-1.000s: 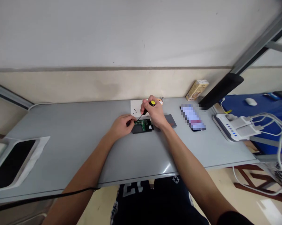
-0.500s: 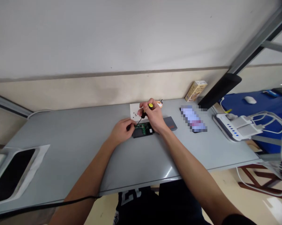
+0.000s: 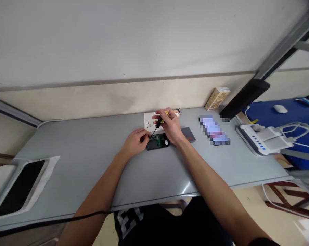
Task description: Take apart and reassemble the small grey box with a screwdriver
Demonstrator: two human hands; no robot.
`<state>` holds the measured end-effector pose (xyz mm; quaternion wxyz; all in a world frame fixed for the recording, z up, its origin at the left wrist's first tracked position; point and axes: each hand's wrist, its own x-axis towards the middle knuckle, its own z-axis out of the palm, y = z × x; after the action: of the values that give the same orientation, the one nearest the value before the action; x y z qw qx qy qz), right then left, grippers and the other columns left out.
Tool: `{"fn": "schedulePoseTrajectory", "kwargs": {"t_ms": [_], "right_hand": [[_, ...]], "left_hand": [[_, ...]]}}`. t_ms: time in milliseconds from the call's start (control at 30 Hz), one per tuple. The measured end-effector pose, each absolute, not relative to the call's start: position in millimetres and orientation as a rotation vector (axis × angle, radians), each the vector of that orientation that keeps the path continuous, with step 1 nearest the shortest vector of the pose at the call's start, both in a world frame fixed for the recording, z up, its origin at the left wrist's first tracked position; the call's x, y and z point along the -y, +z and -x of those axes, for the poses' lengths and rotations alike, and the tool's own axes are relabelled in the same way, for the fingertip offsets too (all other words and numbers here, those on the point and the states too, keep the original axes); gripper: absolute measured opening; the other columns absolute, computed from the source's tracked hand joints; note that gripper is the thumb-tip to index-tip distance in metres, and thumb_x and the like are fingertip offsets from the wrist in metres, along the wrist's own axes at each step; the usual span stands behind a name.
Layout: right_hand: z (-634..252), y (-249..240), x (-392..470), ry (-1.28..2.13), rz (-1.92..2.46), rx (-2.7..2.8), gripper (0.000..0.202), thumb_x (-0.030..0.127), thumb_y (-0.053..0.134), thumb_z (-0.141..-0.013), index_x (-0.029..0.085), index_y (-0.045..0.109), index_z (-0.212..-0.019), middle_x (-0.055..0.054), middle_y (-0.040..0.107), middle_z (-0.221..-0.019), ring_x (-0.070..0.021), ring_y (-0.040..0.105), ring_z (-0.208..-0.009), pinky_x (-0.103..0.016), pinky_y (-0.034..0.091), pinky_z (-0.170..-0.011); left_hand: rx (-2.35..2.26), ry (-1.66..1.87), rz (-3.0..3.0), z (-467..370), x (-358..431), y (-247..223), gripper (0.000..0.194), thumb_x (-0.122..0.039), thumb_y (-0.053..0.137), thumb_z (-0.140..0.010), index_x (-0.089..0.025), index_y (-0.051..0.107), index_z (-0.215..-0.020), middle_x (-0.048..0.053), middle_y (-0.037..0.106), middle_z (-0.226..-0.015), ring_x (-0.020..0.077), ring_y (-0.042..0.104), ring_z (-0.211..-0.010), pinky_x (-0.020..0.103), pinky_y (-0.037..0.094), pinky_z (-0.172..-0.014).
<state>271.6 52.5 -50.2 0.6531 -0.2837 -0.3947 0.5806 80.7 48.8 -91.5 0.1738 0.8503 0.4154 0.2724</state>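
Observation:
My right hand (image 3: 172, 128) is closed around a black and yellow screwdriver (image 3: 158, 122). Its thin shaft slants down to the left, and the tip meets the upper left of a green circuit board (image 3: 159, 140). That board sits in an open, flat black electronic device (image 3: 152, 146) lying on the table. My left hand (image 3: 134, 143) pinches the device's upper left corner, fingertips close to the screwdriver tip. Whether a small part is between those fingers is too small to tell. Behind the device, several tiny dark screws (image 3: 148, 125) lie on white paper (image 3: 147, 117).
Right of the device lies a grey case piece (image 3: 188, 134), partly behind my right wrist. Farther right are a phone (image 3: 214, 131), a carton (image 3: 217, 99), a black cylinder (image 3: 244, 99) and a power strip (image 3: 255, 141) with cables. A dark tablet-like panel (image 3: 21, 188) lies at left.
The screwdriver's handle now leans more to the right, and my right-hand fingers have spread a little along it. The tip and my left hand stay at the same corner. The view has shifted slightly.

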Motion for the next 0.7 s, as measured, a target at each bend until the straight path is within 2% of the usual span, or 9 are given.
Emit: {"fn": "schedulePoseTrajectory", "kwargs": {"t_ms": [67,133,200,300,433,533,600,700], "right_hand": [[-271.4,-51.0,-52.7,1.269,0.687,0.907,0.044,0.057,0.076,-0.082,0.026,0.046,-0.083,0.006,0.055,-0.071,-0.012,0.057,-0.064,-0.028,0.048,-0.064],[-269.9,-51.6,-53.4,1.197,0.724,0.936,0.044,0.064,0.07,-0.084,0.026,0.046,-0.083,0.008,0.045,-0.061,-0.0112,0.048,-0.056,-0.027,0.044,-0.06],[-268.6,-51.9,-54.7,1.189,0.719,0.928,0.046,0.072,0.059,-0.088,0.027,0.053,-0.088,0.007,0.043,-0.059,-0.0121,0.046,-0.056,-0.028,0.043,-0.06],[-268.6,-52.0,-56.3,1.286,0.634,0.848,0.051,0.074,0.048,-0.092,0.027,0.064,-0.104,0.002,0.05,-0.069,-0.0136,0.051,-0.064,-0.029,0.046,-0.064],[-269.2,-52.1,-55.1,1.349,0.611,0.788,0.038,0.061,0.068,-0.086,0.026,0.066,-0.1,0.0,0.06,-0.086,-0.0134,0.06,-0.079,-0.028,0.05,-0.074],[-268.0,-52.4,-52.6,1.352,0.652,0.816,0.041,0.057,0.079,-0.077,0.026,0.057,-0.092,0.0,0.062,-0.093,-0.0138,0.063,-0.081,-0.029,0.052,-0.074],[-267.4,-53.4,-52.5,1.314,0.685,0.868,0.044,0.058,0.079,-0.078,0.026,0.05,-0.086,0.003,0.06,-0.083,-0.0121,0.06,-0.07,-0.029,0.049,-0.068],[-268.7,-55.5,-55.2,1.235,0.704,0.904,0.047,0.063,0.074,-0.081,0.026,0.046,-0.081,0.007,0.044,-0.064,-0.0104,0.045,-0.056,-0.026,0.041,-0.057]], "left_hand": [[-1.194,0.761,-2.418,-80.9,-48.6,-91.0,0.02,-0.015,0.05,-0.091,-0.02,0.069,-0.094,0.004,0.071,-0.093,0.0189,0.065,-0.085,0.033,0.051,-0.082],[-1.195,0.755,-2.422,-81.1,-48.3,-90.5,0.02,-0.015,0.05,-0.091,-0.02,0.069,-0.094,0.004,0.071,-0.093,0.019,0.064,-0.085,0.034,0.051,-0.082],[-1.201,0.752,-2.419,-81.4,-47.8,-89.9,0.02,-0.016,0.05,-0.092,-0.02,0.069,-0.094,0.003,0.071,-0.092,0.0189,0.064,-0.084,0.034,0.051,-0.082],[-1.216,0.754,-2.417,-81.6,-46.7,-89.5,0.019,-0.016,0.05,-0.092,-0.021,0.068,-0.095,0.003,0.07,-0.091,0.0189,0.064,-0.084,0.034,0.051,-0.082],[-1.194,0.761,-2.423,-81.4,-46.4,-90.2,0.019,-0.013,0.05,-0.091,-0.021,0.068,-0.093,0.003,0.071,-0.091,0.0183,0.064,-0.083,0.033,0.051,-0.081],[-1.175,0.764,-2.416,-81.1,-47.0,-91.3,0.02,-0.013,0.05,-0.092,-0.021,0.068,-0.095,0.003,0.071,-0.092,0.0183,0.065,-0.084,0.032,0.051,-0.081],[-1.169,0.771,-2.42,-81.0,-47.6,-92.0,0.02,-0.013,0.051,-0.092,-0.021,0.069,-0.096,0.003,0.072,-0.093,0.0187,0.065,-0.086,0.033,0.051,-0.082],[-1.164,0.772,-2.434,-81.0,-48.4,-92.8,0.02,-0.013,0.051,-0.092,-0.02,0.069,-0.095,0.004,0.072,-0.093,0.0185,0.065,-0.084,0.033,0.051,-0.082]]}}
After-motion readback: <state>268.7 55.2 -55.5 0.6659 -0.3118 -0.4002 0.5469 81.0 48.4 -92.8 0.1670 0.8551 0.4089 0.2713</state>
